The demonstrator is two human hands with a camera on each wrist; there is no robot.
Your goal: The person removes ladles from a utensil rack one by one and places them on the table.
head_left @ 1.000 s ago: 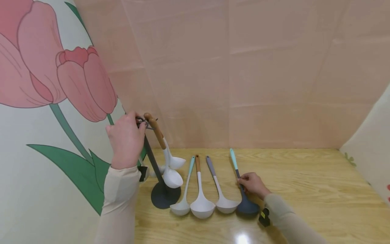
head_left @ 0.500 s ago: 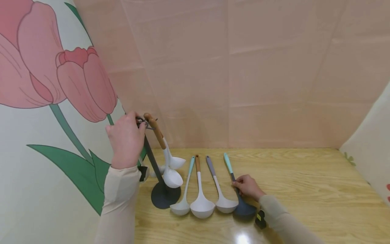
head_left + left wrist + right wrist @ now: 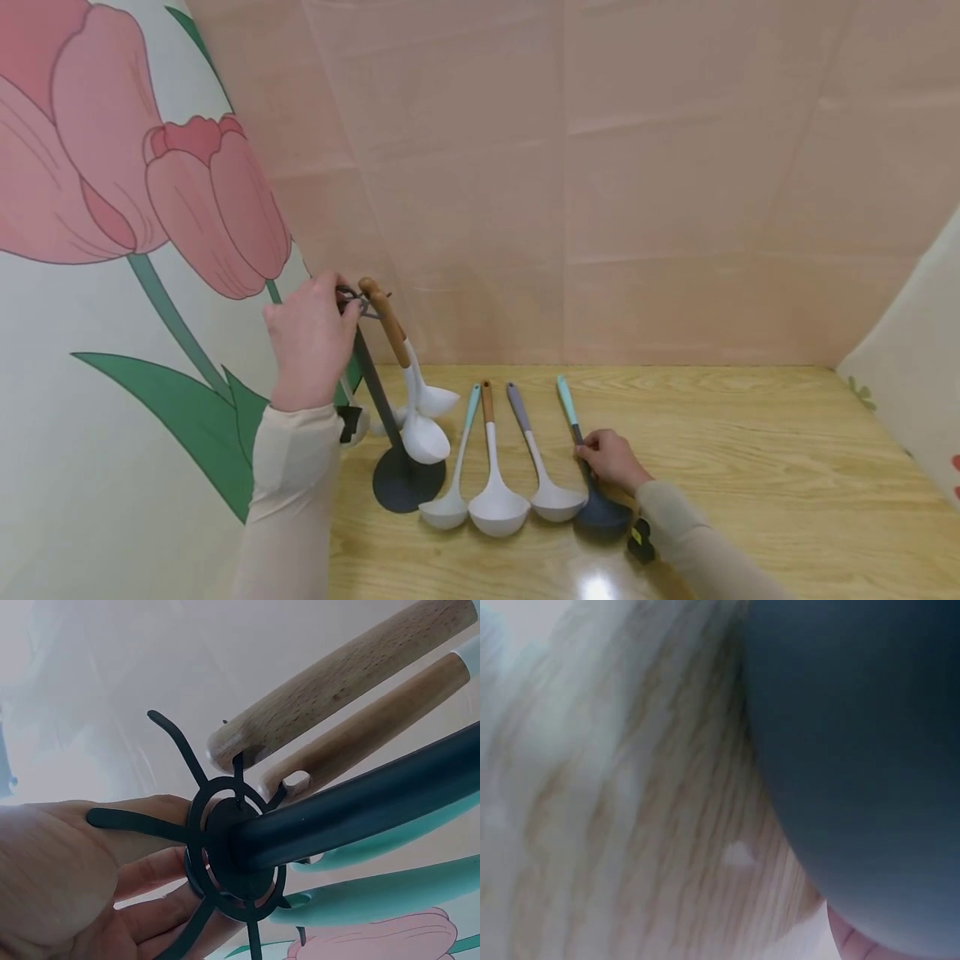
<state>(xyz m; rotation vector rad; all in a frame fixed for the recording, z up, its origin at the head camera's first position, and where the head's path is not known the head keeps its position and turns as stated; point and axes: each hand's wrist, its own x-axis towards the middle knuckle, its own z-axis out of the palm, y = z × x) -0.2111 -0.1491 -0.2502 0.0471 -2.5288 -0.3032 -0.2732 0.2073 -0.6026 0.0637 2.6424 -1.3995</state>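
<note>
Where right hand (image 3: 611, 460) pinches: dark ladle (image 3: 602, 512), mid-shaft, five o'clock
Left hand (image 3: 310, 342): grips rack (image 3: 379, 390) top, nine o'clock
Handling: likely light, stiff; hold shaft

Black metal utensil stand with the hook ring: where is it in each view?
Head: black metal stand left of centre, top at the left hand.
Left wrist: hook ring near centre, pole reaching right edge.
Right wrist: not in it.
Shared landmark, head and left wrist: two brown wooden ladle handles.
</note>
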